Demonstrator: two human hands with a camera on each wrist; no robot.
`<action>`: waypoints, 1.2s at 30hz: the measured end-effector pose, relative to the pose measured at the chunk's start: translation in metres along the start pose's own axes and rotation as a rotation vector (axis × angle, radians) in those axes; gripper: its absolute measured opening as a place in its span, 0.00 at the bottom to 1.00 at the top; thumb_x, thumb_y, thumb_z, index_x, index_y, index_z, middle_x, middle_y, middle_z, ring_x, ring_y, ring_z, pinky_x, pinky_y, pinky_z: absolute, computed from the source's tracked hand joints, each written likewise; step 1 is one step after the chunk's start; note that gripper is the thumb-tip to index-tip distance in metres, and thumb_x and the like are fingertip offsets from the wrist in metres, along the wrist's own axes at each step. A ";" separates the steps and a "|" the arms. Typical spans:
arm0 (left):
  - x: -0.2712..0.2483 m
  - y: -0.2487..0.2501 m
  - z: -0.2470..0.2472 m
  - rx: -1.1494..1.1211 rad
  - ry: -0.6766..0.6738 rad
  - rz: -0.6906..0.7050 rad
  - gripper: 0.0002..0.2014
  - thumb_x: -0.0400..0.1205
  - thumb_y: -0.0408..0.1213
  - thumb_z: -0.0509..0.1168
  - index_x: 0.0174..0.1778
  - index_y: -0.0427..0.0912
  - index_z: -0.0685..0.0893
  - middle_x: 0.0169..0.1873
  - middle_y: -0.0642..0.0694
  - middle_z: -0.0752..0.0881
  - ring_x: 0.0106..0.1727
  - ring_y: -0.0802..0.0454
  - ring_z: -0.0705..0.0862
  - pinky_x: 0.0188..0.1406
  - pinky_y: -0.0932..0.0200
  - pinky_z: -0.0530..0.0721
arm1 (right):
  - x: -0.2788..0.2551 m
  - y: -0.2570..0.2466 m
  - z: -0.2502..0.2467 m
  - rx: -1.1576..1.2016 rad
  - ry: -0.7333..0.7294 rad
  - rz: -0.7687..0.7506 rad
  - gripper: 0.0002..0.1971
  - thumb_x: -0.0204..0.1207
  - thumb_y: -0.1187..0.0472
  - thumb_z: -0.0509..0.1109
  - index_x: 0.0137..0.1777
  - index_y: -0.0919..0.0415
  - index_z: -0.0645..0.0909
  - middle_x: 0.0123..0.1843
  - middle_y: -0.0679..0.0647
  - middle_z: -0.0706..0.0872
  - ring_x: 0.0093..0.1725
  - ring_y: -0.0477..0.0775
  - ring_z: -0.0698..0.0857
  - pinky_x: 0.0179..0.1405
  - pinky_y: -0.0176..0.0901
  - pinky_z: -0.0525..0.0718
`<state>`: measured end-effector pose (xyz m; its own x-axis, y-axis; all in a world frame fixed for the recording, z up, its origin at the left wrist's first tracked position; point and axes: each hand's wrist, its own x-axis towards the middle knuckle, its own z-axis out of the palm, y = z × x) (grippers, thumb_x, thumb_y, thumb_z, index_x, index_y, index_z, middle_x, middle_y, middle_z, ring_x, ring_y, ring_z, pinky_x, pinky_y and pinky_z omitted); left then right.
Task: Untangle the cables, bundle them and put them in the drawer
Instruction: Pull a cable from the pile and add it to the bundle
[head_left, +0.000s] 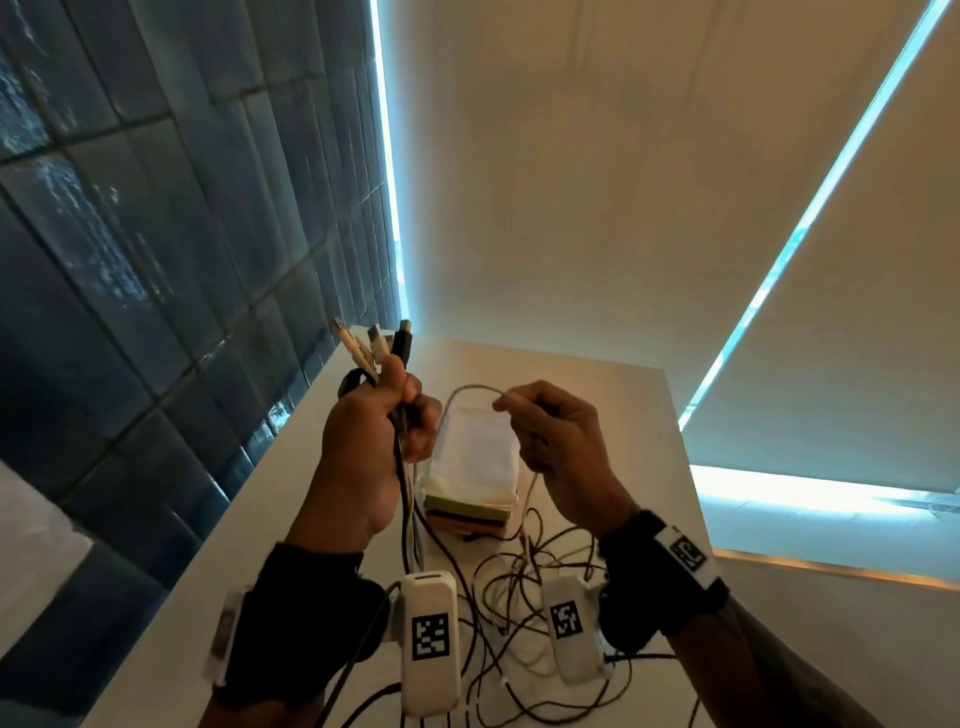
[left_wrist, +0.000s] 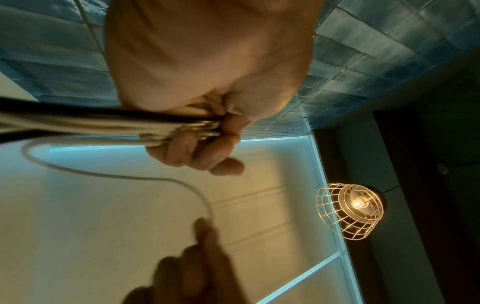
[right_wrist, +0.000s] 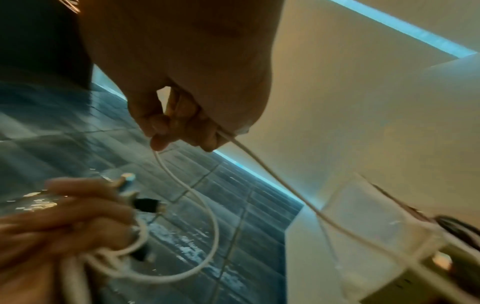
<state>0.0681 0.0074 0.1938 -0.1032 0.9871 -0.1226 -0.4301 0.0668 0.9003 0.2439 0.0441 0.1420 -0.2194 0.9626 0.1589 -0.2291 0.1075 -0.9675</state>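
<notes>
My left hand (head_left: 387, 415) is raised above the table and grips a bunch of cables (left_wrist: 103, 121), white and black. Their plug ends (head_left: 374, 343) stick up past the thumb. My right hand (head_left: 524, 415) is level with it to the right and pinches one thin white cable (head_left: 470, 389) that arcs over from the left hand; the same white cable (right_wrist: 187, 185) loops between both hands in the right wrist view. The loose lengths hang down into a tangle of dark and white cables (head_left: 519, 587) on the white table (head_left: 623, 415). No drawer is visible.
A clear bag over a stack of coloured pads (head_left: 475, 478) stands on the table just behind my hands. A dark tiled wall (head_left: 156, 260) runs along the left, with pale blinds (head_left: 623, 182) ahead. A wire-cage lamp (left_wrist: 350, 209) hangs overhead.
</notes>
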 end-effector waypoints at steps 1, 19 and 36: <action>0.000 -0.002 0.001 0.016 0.020 -0.017 0.20 0.89 0.46 0.51 0.31 0.43 0.71 0.22 0.44 0.83 0.20 0.54 0.74 0.19 0.64 0.69 | -0.002 -0.010 0.005 0.026 -0.049 -0.030 0.07 0.82 0.65 0.66 0.48 0.69 0.83 0.25 0.49 0.69 0.23 0.47 0.60 0.19 0.38 0.58; -0.012 0.025 0.008 -0.247 -0.273 0.062 0.22 0.84 0.51 0.52 0.25 0.47 0.73 0.19 0.54 0.65 0.18 0.60 0.60 0.19 0.64 0.61 | -0.028 0.047 0.003 -0.136 -0.187 0.266 0.08 0.83 0.74 0.61 0.46 0.76 0.81 0.23 0.43 0.82 0.23 0.36 0.81 0.25 0.23 0.76; -0.018 0.053 -0.004 -0.151 -0.206 0.128 0.22 0.83 0.51 0.53 0.23 0.47 0.71 0.17 0.55 0.61 0.16 0.61 0.58 0.17 0.63 0.56 | -0.066 0.082 -0.106 -0.862 0.125 0.195 0.17 0.81 0.64 0.68 0.31 0.47 0.79 0.22 0.42 0.76 0.26 0.41 0.74 0.30 0.38 0.69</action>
<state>0.0437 -0.0075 0.2425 0.0122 0.9960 0.0890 -0.5560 -0.0672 0.8285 0.3402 0.0159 0.0308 -0.0632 0.9980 0.0024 0.6054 0.0402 -0.7949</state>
